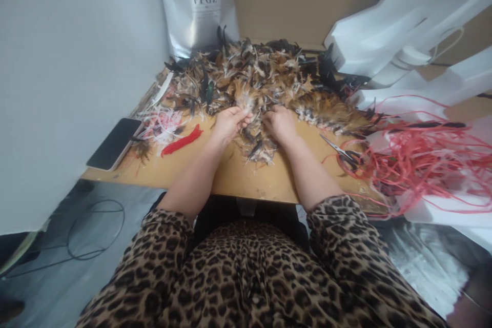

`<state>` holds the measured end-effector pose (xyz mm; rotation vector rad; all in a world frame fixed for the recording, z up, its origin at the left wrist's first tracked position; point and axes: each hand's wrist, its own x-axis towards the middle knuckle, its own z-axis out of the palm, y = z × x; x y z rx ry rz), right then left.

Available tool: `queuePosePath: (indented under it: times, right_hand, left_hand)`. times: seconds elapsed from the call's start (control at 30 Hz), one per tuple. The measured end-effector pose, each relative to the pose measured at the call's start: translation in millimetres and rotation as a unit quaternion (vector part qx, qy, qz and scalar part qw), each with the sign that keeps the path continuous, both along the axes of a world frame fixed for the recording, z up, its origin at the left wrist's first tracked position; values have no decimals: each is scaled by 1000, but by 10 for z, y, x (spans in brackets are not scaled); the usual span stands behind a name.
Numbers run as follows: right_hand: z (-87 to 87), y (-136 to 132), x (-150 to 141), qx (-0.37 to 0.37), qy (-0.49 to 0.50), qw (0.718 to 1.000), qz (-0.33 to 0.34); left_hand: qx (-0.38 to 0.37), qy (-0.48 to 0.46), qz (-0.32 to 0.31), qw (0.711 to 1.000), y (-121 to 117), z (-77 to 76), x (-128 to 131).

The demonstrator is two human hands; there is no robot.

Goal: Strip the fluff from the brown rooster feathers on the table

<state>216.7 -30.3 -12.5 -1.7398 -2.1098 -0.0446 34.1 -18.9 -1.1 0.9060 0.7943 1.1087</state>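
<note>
A big heap of brown, black and white feathers (261, 74) covers the far half of a tan wooden table (238, 179). My left hand (229, 122) is curled at the heap's near edge, its fingers pinched on a few pale feathers. My right hand (280, 122) rests knuckles-up in the feathers just beside it, fingers bent down into the pile and hidden. A small loose clump of feathers (259, 149) lies on the table between my wrists.
A red feather (181, 142) and a dark phone (114, 143) lie at the left. Scissors (342, 152) rest at the right beside a tangle of red string (418, 159). A silver bag (198, 5) stands behind; white foam pieces (407, 25) lean at the right.
</note>
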Motion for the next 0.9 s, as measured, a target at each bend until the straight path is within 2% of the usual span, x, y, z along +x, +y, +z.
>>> queuePosePath:
  times: [0.07,0.13,0.2,0.27,0.33,0.43,0.6,0.67,0.73,0.9]
  right_hand:
    - [-17,22,41,-1,106,994,-11]
    - [-24,40,78,-28,257,966,-26]
    - [-11,48,98,-80,410,907,-40]
    - [17,48,98,-136,530,836,-45]
    - [47,44,88,-174,597,782,-40]
    - [73,35,67,-210,647,733,-23]
    - [144,-8,15,-249,734,632,31]
    - [197,-37,-32,-256,742,619,38]
    - [244,-66,-98,-246,742,623,36]
    - [251,-109,-289,-193,722,664,26]
  left_hand:
    - [3,-6,-2,1000,2,-5,-3]
    - [6,-12,-4,1000,5,-13,-6]
    - [7,-19,-7,1000,7,-22,-8]
    - [4,-27,-8,1000,9,-25,-8]
    - [-2,-33,-6,999,10,-21,-7]
    - [-17,-28,0,999,8,-7,-9]
    - [-32,-45,-7,998,2,6,-17]
    - [-38,-43,-20,998,-4,9,-16]
    - [-45,-33,-32,998,-15,11,-10]
    - [-50,-23,-61,997,-33,-5,16]
